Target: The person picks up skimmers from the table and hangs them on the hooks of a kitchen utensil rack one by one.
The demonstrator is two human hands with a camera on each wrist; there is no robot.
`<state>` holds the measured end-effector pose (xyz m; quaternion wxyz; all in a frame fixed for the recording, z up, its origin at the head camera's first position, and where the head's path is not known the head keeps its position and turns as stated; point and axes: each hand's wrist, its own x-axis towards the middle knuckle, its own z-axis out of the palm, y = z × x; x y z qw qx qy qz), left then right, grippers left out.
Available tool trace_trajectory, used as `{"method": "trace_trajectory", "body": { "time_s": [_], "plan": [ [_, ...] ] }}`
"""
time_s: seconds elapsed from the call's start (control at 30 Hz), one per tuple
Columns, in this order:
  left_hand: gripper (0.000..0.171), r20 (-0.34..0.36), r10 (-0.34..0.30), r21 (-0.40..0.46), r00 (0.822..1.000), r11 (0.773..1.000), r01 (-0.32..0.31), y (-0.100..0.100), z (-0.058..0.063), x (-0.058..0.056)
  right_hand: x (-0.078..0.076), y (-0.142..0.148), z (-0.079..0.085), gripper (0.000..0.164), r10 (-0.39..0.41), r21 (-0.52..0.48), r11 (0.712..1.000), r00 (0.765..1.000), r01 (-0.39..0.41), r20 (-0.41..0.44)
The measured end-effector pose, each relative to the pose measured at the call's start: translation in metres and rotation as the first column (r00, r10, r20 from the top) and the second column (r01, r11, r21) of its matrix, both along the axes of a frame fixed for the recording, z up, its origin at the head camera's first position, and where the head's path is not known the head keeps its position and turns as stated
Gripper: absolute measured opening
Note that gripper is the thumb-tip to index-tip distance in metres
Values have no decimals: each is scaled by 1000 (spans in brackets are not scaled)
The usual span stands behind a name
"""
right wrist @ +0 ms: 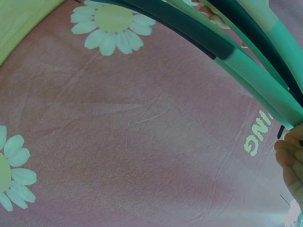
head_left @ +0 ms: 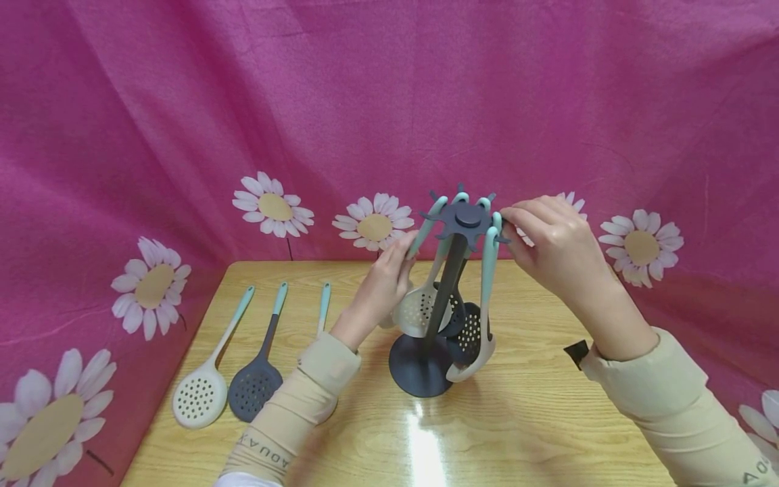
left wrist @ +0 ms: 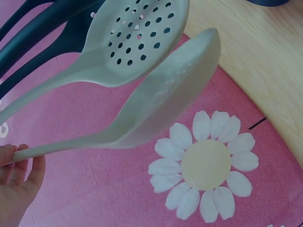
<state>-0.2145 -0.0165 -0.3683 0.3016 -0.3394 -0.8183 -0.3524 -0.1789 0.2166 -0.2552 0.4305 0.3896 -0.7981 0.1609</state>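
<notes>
A dark utensil rack (head_left: pixel 467 218) with a round base stands on the table, several turquoise-handled utensils hanging from its hooks. My left hand (head_left: pixel 387 274) pinches the handle of a pale spoon (left wrist: pixel 161 111), its hooked end up at the rack's left side. At the right side, my right hand (head_left: pixel 550 243) pinches the top of a dark slotted spoon (head_left: pixel 470 331) by its turquoise handle (right wrist: pixel 258 87); its fingertips partly hide the hook. In front of that spoon hangs a pale ladle (head_left: pixel 487 297). A pale skimmer (head_left: pixel 420 311) hangs nearer the left hand.
On the table (head_left: pixel 517 433), left of the rack, lie a white skimmer (head_left: pixel 199 398), a dark skimmer (head_left: pixel 255 389) and a third turquoise-handled utensil (head_left: pixel 325 304), mostly hidden by my left sleeve. A pink cloth (head_left: pixel 377 101) with daisies hangs behind and beside the table.
</notes>
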Motion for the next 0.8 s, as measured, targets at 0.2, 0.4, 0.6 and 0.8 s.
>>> {"method": "trace_trajectory", "body": {
  "time_s": [0.2, 0.4, 0.6, 0.8],
  "plan": [
    [48, -30, -2, 9, 1000, 1000, 2, 2, -2, 1, -1, 1, -1, 13, 3, -7, 1000, 1000, -3, 4],
    [52, -1, -8, -2, 1000, 1000, 8, 4, -3, 5, -1, 0, -1, 17, -2, 2, 1000, 1000, 2, -10],
    [52, 18, -8, 2, 1000, 1000, 8, 6, -4, 6, -1, 1, -1, 15, -8, 14, 1000, 1000, 8, -9],
    [51, 16, -11, 12, 1000, 1000, 11, 6, -4, 7, -1, 2, -1, 11, -19, 41, 999, 1000, 18, 6]
  ]
}}
